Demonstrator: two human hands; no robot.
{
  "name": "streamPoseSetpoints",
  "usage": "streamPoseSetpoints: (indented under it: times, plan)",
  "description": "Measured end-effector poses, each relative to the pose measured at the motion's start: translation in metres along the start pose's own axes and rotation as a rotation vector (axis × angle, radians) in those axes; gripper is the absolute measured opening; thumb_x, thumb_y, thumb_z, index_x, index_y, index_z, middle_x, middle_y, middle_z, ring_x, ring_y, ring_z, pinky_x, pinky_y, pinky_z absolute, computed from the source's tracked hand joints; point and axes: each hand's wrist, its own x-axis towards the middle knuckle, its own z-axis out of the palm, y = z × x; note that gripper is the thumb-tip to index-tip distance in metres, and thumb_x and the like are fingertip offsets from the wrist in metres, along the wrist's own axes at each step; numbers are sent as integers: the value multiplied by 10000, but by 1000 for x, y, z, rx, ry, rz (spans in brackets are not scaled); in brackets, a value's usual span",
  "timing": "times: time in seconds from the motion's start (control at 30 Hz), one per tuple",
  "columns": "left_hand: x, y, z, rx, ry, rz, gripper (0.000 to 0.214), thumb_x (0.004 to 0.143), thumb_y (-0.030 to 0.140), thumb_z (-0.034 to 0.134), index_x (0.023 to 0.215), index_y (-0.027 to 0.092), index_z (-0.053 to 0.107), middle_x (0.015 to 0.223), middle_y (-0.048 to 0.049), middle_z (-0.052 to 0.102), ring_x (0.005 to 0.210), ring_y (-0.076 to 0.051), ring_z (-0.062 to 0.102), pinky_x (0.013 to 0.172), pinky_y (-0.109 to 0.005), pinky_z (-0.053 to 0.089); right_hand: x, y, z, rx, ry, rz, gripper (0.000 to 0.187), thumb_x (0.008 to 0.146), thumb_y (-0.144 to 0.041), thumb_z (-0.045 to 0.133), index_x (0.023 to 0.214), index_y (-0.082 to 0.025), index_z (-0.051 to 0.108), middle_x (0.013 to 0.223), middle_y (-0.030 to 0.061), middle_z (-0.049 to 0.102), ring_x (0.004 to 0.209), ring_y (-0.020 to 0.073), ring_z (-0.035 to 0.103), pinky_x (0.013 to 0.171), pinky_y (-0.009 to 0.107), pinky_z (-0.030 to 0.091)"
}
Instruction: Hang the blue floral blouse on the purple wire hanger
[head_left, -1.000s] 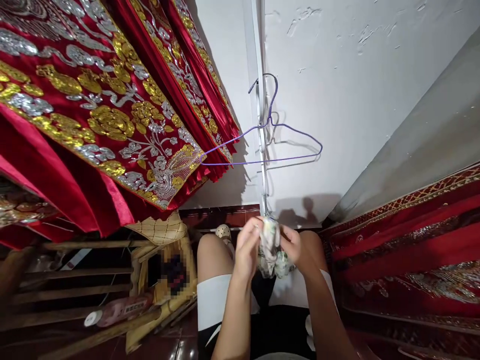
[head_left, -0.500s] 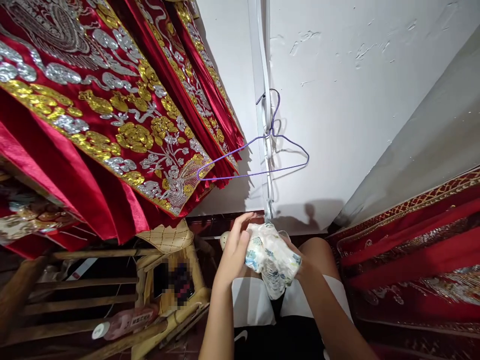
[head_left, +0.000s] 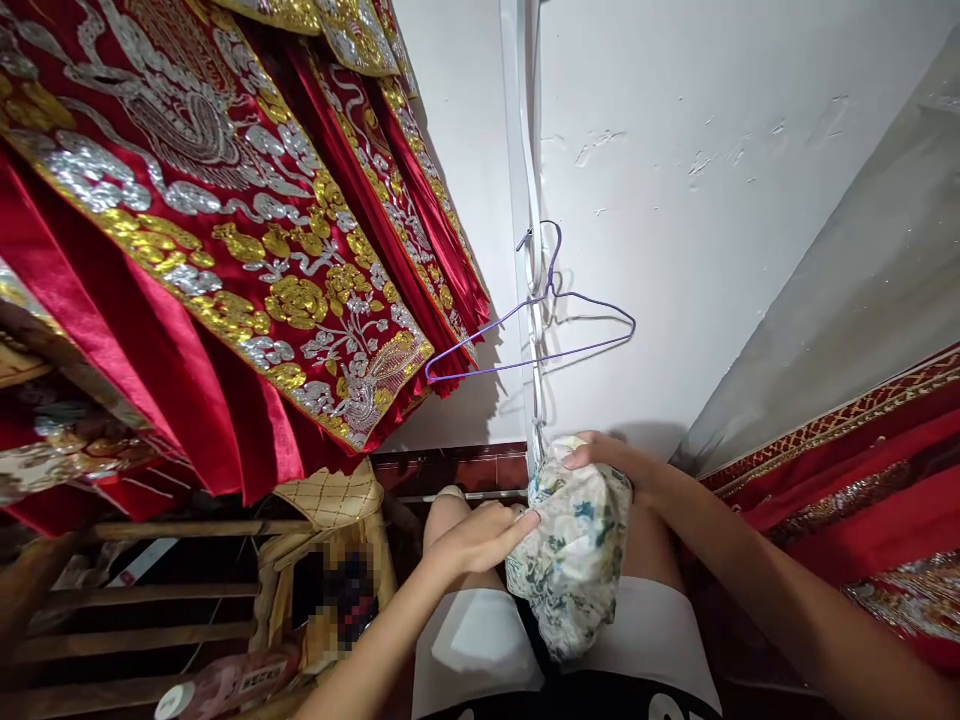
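A white cloth [head_left: 574, 560] with a blue and green floral print hangs bunched in front of my lap; its exact kind cannot be made out. My left hand [head_left: 484, 535] grips its left side, thumb lying over the fabric. At the upper right edge, my right hand [head_left: 611, 462] is closed on the same cloth, fingers partly hidden behind it. Beyond and above both hands, a bare purple wire hanger [head_left: 525, 362] hangs by its hook from a white strap [head_left: 527, 130] along the wall, apart from the cloth.
Red garments with gold and silver sequins [head_left: 296, 300] hang at the left, and a red embroidered fabric [head_left: 862, 510] is at the right. A bamboo chair [head_left: 150, 595], a pink bottle with a white cap [head_left: 232, 685] and a woven beige item [head_left: 334, 497] lie lower left. The white wall [head_left: 675, 150] stands ahead.
The cloth has dropped open from a bunched shape and hangs longer. My right hand has moved up to its top edge, and my left hand has turned flatter across its side.
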Motion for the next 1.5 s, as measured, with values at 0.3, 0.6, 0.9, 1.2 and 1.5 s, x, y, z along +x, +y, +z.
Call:
streamPoseSetpoints:
  times: [0.3, 0.6, 0.9, 1.2, 1.5]
  plan:
    - [-1, 14, -61, 529, 84, -151, 124, 763, 356, 732, 693, 265, 686, 604, -65, 606, 830, -358, 644, 1074, -574, 318, 43, -29, -54, -426, 593, -592, 91, 681, -249, 687, 731, -205, 626, 751, 29, 646, 767, 218, 619, 674, 296, 452]
    - [-7, 33, -97, 614, 469, -85, 137, 728, 201, 656, 830, 274, 710, 1101, -137, 792, 1071, -396, 652, 1173, -604, 258, 78, 5, -85, -622, 509, -352, 149, 815, -316, 529, 768, -212, 624, 732, 18, 650, 701, 196, 567, 648, 283, 397]
    - [20, 87, -98, 1066, 458, -252, 332, 926, 224, 422, 1158, 281, 652, 1214, -133, 757, 805, -356, 732, 779, -442, 521, 22, -25, -100, -787, 736, -409, 285, 784, -365, 561, 579, -227, 420, 567, -30, 333, 579, 140, 313, 547, 291, 242]
    - [88, 122, -104, 663, 583, 308, 439, 889, 151, 429, 1229, 227, 696, 1083, -82, 752, 942, -264, 686, 870, -340, 490, 11, 0, -62, -707, 529, -346, 93, 651, -229, 495, 703, -236, 571, 607, -23, 526, 601, 169, 440, 561, 282, 316]
    - [107, 121, -136, 243, 363, 182, 260, 794, 261, 521, 767, 161, 760, 749, -61, 725, 674, -201, 641, 641, -283, 501, -10, -40, -121, -894, 904, -391, 822, 685, -255, 707, 1489, -196, 551, 901, 81, 731, 701, 245, 616, 659, 337, 454]
